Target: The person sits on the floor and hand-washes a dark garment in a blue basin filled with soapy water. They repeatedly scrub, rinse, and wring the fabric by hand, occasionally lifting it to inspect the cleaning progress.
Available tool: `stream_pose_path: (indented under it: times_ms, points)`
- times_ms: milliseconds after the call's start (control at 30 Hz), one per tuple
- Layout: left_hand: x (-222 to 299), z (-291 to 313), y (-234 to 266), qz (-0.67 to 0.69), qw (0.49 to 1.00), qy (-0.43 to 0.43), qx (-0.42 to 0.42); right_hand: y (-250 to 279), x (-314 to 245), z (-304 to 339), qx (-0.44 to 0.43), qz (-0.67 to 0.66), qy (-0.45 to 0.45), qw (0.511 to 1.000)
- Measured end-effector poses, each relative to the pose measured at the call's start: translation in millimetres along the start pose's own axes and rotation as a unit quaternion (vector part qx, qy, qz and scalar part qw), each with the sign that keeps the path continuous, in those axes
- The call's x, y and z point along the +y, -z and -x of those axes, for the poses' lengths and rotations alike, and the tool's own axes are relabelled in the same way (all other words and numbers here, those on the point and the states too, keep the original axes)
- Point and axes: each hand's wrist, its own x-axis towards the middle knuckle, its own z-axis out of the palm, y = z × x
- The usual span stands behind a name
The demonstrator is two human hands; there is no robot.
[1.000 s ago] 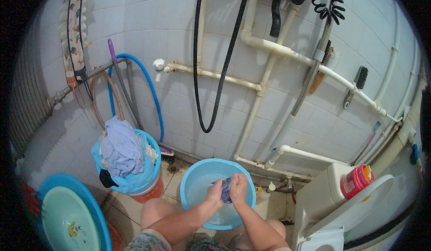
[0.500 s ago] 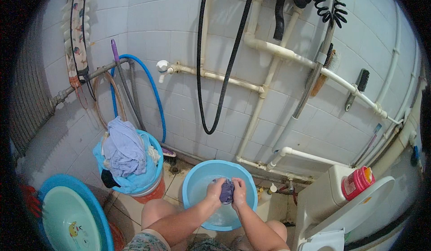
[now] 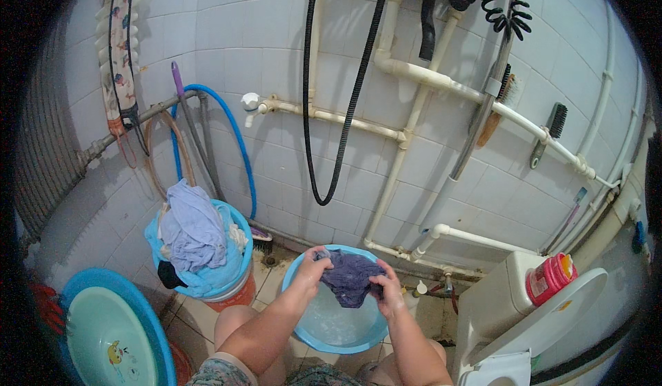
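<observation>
A dark purple wet cloth garment (image 3: 348,277) hangs spread between my two hands, over a light blue basin (image 3: 338,347) that holds cloudy water. My left hand (image 3: 314,267) grips its left edge, fingers closed on the fabric. On the other side, my right hand (image 3: 389,288) pinches the right edge. Folds sag in the middle of the cloth, which hides part of the basin's far side. Its exact kind of garment cannot be made out.
Left of the basin, a bucket (image 3: 234,275) is heaped with laundry (image 3: 193,231). Nested basins (image 3: 103,331) stand at the lower left. A toilet (image 3: 493,303) with a red tub (image 3: 548,280) on its tank is at the right. A black hose (image 3: 308,131) loops down the tiled wall.
The purple cloth was bunched between both hands low in the basin. Now it is lifted and opened out, with the hands farther apart.
</observation>
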Motion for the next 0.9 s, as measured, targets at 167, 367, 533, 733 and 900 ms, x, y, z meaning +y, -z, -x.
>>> stream_pose_path:
  times_ms: [167, 367, 533, 733, 900]
  points:
    - [-4.5, 2.2, -1.8, -0.341, 0.932, -0.095, -0.072, 42.2, 31.6, -34.9, 0.141, 0.131, 0.152, 0.969]
    - [-16.4, 7.0, -4.0, -0.496, 0.816, -0.179, -0.239, 6.3, 13.5, -4.4, 0.035, 0.088, 0.055, 0.994]
    - [-87.9, 5.3, -5.8, -0.436, 0.810, -0.217, -0.327, -11.2, 54.3, 1.4, 0.070, 0.015, -0.078, 0.994]
    - [-60.7, 23.5, -12.0, -0.619, 0.754, -0.104, -0.195, 13.2, 57.8, -15.6, 0.052, 0.122, -0.132, 0.982]
    - [-27.6, 7.5, -4.6, -0.595, 0.791, -0.091, -0.112, 31.2, 48.8, -27.8, 0.178, 0.310, 0.174, 0.918]
